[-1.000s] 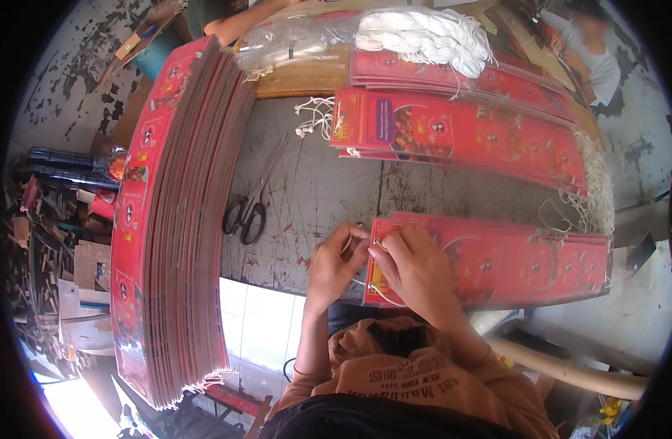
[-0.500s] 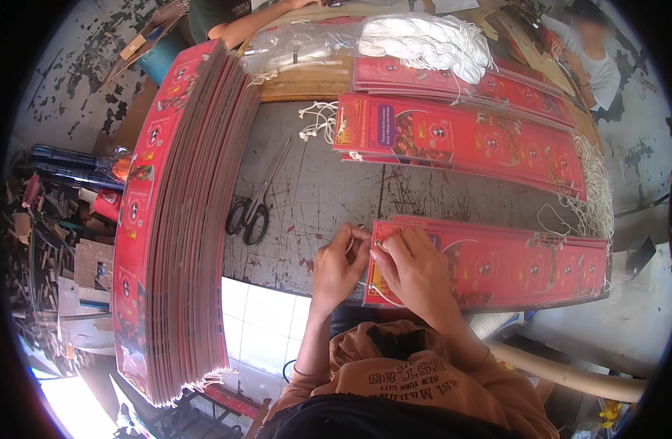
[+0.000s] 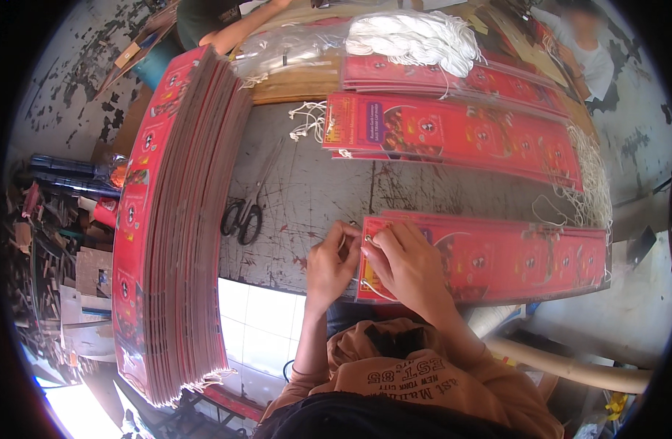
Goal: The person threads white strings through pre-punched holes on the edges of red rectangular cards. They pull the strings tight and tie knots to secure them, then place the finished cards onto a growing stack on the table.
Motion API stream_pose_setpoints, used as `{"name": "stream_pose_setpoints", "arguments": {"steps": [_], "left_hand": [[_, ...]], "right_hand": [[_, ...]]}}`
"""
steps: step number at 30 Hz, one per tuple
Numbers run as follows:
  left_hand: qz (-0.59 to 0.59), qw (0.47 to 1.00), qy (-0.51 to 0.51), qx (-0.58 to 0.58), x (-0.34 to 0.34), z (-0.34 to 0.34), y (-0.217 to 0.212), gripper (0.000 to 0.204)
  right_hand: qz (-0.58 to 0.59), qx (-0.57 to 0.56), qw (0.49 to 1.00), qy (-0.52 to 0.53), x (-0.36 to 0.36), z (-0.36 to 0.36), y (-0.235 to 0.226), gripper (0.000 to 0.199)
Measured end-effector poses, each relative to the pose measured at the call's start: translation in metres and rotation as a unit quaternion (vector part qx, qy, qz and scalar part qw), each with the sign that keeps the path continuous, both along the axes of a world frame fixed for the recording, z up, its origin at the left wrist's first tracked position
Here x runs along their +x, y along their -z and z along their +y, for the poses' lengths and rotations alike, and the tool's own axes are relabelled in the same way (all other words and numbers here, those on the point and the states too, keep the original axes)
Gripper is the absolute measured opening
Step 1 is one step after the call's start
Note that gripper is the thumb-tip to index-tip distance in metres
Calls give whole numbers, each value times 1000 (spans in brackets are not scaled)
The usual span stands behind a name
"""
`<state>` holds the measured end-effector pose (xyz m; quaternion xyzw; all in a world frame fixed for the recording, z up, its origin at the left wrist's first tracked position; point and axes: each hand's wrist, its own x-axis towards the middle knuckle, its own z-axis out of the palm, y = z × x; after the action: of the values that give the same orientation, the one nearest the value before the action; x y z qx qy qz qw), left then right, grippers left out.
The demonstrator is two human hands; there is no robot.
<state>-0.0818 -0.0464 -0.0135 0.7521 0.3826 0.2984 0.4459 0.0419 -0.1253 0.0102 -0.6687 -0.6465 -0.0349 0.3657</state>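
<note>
Red strips: four lots in our count—near pile [image 3: 511, 260] at the table [image 3: 314, 175] edge before us, middle pile [image 3: 453, 132], far pile [image 3: 526, 89], and tall stack [image 3: 134, 212] at left, too many layers to number
Hands: two; left hand [image 3: 330, 265] just beside the near pile's left end, fingers curled toward the thumb, whether pinching anything we cannot tell; right hand [image 3: 413, 267] over that end, thumb and forefinger pressed together by a corner eyelet [image 3: 368, 239]
White cord: one loop [image 3: 378, 293] at the near pile's lower left corner; one hank [image 3: 416, 44] on the far pile
Scissors [image 3: 244, 216]: one pair, black-handled
Containers: one teal bin [image 3: 154, 69]—contents hidden from us
</note>
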Motion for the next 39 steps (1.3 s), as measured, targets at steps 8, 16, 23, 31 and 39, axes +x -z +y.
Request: {"name": "stream_pose_setpoints", "arguments": {"steps": [8, 16, 23, 31, 39], "left_hand": [[3, 1000, 1, 18, 0, -1, -1, 6], [-9, 999, 6, 46, 1, 0, 6, 7], [-5, 998, 10, 55, 0, 1, 8, 7], [-13, 998, 7, 62, 1, 0, 9, 7], [-6, 998, 8, 67, 1, 0, 6, 7]], "right_hand": [[10, -5, 1000, -3, 1, 0, 1, 17], [45, 1, 999, 5, -2, -1, -1, 19], [39, 8, 999, -1, 0, -1, -1, 19], [36, 3, 999, -4, 0, -1, -2, 19], [37, 8, 999, -7, 0, -1, -1, 19]]}}
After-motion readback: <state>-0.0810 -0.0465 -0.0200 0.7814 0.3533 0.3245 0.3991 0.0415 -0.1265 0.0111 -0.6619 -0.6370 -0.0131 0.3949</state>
